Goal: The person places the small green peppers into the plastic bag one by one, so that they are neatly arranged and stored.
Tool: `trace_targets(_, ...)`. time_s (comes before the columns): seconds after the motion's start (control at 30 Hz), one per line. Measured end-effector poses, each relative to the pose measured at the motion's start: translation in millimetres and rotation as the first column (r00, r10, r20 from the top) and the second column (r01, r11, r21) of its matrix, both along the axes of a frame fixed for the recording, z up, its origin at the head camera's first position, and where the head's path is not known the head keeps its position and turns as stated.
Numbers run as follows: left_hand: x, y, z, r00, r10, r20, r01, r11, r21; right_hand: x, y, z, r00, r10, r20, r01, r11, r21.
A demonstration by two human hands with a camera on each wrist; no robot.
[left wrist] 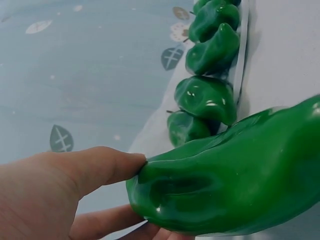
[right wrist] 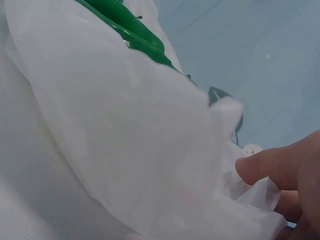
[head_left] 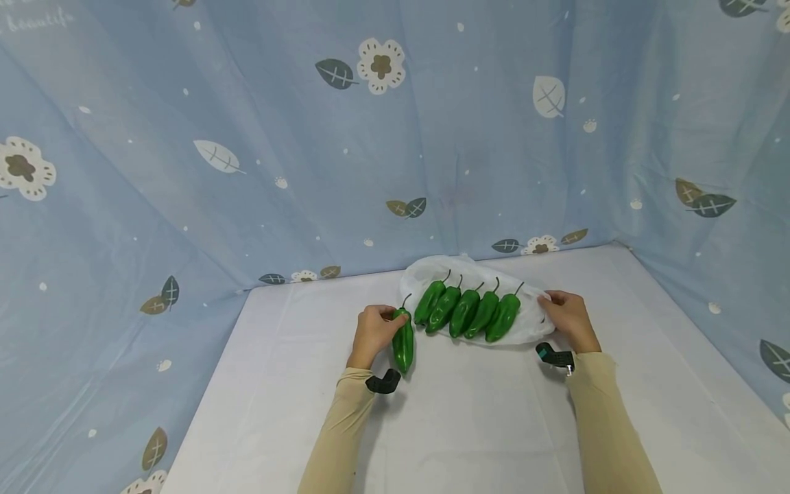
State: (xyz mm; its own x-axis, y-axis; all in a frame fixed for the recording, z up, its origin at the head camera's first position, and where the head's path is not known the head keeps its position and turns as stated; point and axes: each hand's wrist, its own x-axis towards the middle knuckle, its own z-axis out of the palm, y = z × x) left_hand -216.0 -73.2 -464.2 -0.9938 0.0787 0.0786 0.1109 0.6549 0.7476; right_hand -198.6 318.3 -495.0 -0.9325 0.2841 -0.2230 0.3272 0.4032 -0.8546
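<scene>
My left hand [head_left: 375, 334] pinches a green pepper [head_left: 403, 343] near its stem end, just left of a white plastic bag [head_left: 531, 322]. In the left wrist view the thumb and fingers hold the end of this glossy pepper [left wrist: 225, 175]. Several more green peppers [head_left: 465, 312] lie side by side on the bag, stems pointing away from me. At the bag's right end my right hand [head_left: 569, 317] grips its edge. The right wrist view shows the thumb and a finger pinching crumpled plastic [right wrist: 257, 195].
A white cloth [head_left: 469, 418] covers the table. Blue patterned curtain fabric [head_left: 296, 171] hangs behind the table and along both sides. Dark wrist cameras [head_left: 384, 381] sit on both forearms.
</scene>
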Motion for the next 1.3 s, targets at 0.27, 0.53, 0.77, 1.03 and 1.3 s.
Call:
trace_targets(0.27, 0.5, 0.3, -1.0, 1.000, 0.006, 0.000, -0.006, 1.000, -0.003, -0.3, 0, -0.7, 1.000, 0.004, 0.002, -0.004, 1.000, -0.010)
trace_targets(0.53, -3.2, 1.5, 3.3, 1.000, 0.013, -0.002, -0.013, 1.000, 0.014, 0.2, 0, -0.3, 1.000, -0.003, 0.002, 0.003, 1.000, -0.010)
trace_targets(0.77, -7.0, 4.2, 9.7, 1.000, 0.012, -0.018, -0.012, 0.999, 0.032, 0.8, 0, -0.4, 1.000, 0.000, 0.006, 0.000, 1.000, -0.018)
trace_targets(1.03, -9.4, 6.8, 13.9, 0.999, -0.001, -0.042, 0.002, 1.000, 0.022, -1.3, -1, -2.2, 1.000, 0.000, 0.009, 0.000, 1.000, -0.019)
trace_targets(1.3, -13.0, 6.1, 13.7, 0.997, -0.026, -0.068, 0.026, 1.000, 0.000, -1.4, -1, -1.4, 1.000, -0.007, 0.000, 0.007, 1.000, -0.012)
